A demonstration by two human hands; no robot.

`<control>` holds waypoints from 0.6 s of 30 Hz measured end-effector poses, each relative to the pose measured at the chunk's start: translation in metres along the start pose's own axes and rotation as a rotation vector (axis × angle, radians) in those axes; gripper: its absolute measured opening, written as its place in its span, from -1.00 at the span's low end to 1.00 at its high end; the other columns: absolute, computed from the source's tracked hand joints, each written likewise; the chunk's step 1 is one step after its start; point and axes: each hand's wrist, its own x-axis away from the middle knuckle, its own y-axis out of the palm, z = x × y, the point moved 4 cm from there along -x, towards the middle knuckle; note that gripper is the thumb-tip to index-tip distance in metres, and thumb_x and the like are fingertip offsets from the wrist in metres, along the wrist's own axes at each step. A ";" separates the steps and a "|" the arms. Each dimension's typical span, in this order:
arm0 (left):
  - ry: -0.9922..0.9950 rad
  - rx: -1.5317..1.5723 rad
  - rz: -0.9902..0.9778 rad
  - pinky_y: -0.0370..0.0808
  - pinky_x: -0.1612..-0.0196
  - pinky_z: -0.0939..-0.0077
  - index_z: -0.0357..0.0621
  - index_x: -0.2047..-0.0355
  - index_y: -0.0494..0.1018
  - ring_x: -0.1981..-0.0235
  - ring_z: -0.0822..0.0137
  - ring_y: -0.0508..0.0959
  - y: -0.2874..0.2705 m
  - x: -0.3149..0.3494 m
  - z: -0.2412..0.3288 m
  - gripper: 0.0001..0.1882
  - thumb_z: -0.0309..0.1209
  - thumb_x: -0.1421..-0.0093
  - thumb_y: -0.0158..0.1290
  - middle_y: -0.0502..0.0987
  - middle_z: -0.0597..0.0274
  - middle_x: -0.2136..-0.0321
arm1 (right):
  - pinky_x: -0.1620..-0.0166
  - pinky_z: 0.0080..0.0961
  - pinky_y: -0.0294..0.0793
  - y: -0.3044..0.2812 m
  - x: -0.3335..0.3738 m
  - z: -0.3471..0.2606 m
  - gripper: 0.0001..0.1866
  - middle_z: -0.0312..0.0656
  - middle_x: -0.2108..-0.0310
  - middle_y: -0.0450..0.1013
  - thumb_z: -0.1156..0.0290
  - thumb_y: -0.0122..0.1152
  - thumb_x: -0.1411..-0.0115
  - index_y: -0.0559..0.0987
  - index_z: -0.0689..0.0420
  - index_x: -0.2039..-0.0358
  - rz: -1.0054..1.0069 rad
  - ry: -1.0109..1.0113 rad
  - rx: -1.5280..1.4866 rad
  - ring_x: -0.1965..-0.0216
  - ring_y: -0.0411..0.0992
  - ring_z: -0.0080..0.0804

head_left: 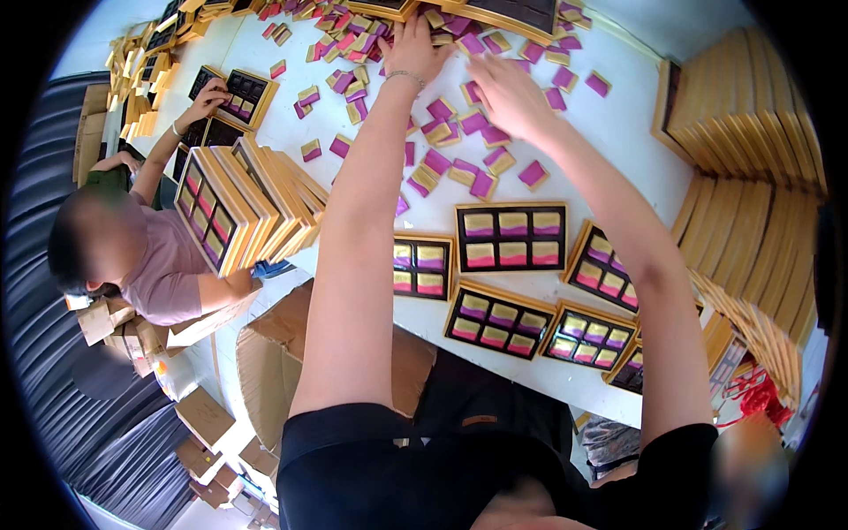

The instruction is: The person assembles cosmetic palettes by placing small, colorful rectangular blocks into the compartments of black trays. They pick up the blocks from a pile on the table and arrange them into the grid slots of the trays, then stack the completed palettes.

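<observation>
Both my arms stretch to the far side of the white table. My left hand (414, 55), with a bracelet at its wrist, lies with fingers spread over a heap of small gold, purple and pink packets (350, 37). Its fingertips reach close to a dark gold-edged tray (508, 12) at the far edge. My right hand (512, 95) is a little to the right, above more loose packets (439, 108); its fingers are stretched out, slightly blurred, with nothing visible in them. Nearer me stand gold-edged boxes, such as one filled box (511, 237) with its packets in two rows.
Tall stacks of gold-edged boxes (738, 106) line the right side. At left, a co-worker (163, 256) has one hand at a dark box (250, 95), beside a leaning stack of filled boxes (252, 208). Cardboard cartons (205, 417) stand on the floor at lower left.
</observation>
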 end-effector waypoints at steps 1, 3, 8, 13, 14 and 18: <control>-0.020 0.015 -0.019 0.07 -0.28 -0.32 0.00 -0.35 0.08 -0.41 0.08 -0.02 -0.001 -0.007 0.003 -0.23 -0.06 -0.21 0.08 0.10 0.21 -0.36 | -0.12 -0.20 0.38 0.017 -0.033 0.014 -0.50 -0.18 -0.15 0.38 0.49 0.22 -0.11 0.44 0.12 -0.11 0.093 0.039 0.089 -0.20 0.30 -0.24; -0.053 0.014 -0.002 -0.01 -0.29 -0.36 0.00 -0.35 0.12 -0.41 0.01 -0.04 -0.001 -0.008 -0.006 -0.16 0.03 -0.12 0.10 0.10 0.21 -0.37 | -0.20 -0.07 0.25 0.037 -0.079 0.020 -0.42 -0.16 -0.24 0.28 0.33 0.16 -0.15 0.36 0.03 -0.22 0.107 0.129 0.063 -0.28 0.19 -0.19; 0.056 0.006 -0.054 0.03 -0.28 -0.36 0.10 -0.36 0.09 -0.40 0.08 0.01 -0.005 0.043 -0.002 -0.20 -0.02 -0.18 0.10 0.11 0.27 -0.36 | -0.23 -0.06 0.25 0.065 -0.082 0.041 -0.37 -0.29 -0.18 0.36 0.48 0.23 -0.07 0.39 -0.06 -0.21 0.035 -0.013 -0.183 -0.24 0.25 -0.28; 0.073 0.059 -0.202 0.10 -0.26 -0.32 0.04 -0.24 0.29 -0.33 0.10 0.19 -0.045 0.122 -0.026 -0.38 -0.14 -0.18 0.13 0.26 0.24 -0.28 | -0.28 -0.09 0.18 0.001 -0.045 0.010 -0.47 -0.29 -0.15 0.40 0.51 0.18 -0.09 0.48 -0.07 -0.13 -0.440 0.005 0.000 -0.25 0.25 -0.30; 0.050 0.010 -0.245 0.12 -0.25 -0.29 0.01 -0.20 0.33 -0.30 0.10 0.24 -0.055 0.124 -0.029 -0.42 -0.17 -0.18 0.13 0.31 0.23 -0.25 | -0.29 -0.14 0.17 -0.010 -0.045 0.014 -0.50 -0.27 -0.15 0.40 0.53 0.16 -0.11 0.50 -0.05 -0.10 -0.575 0.067 0.096 -0.25 0.25 -0.29; 0.100 0.281 0.206 0.17 -0.25 -0.20 0.06 -0.11 0.42 -0.17 0.10 0.39 -0.049 0.083 -0.041 -0.56 -0.24 -0.21 0.10 0.46 0.16 -0.11 | -0.31 -0.10 0.20 0.028 -0.059 0.024 -0.47 -0.23 -0.22 0.34 0.54 0.16 -0.10 0.47 0.01 -0.14 -0.134 -0.020 -0.316 -0.30 0.20 -0.24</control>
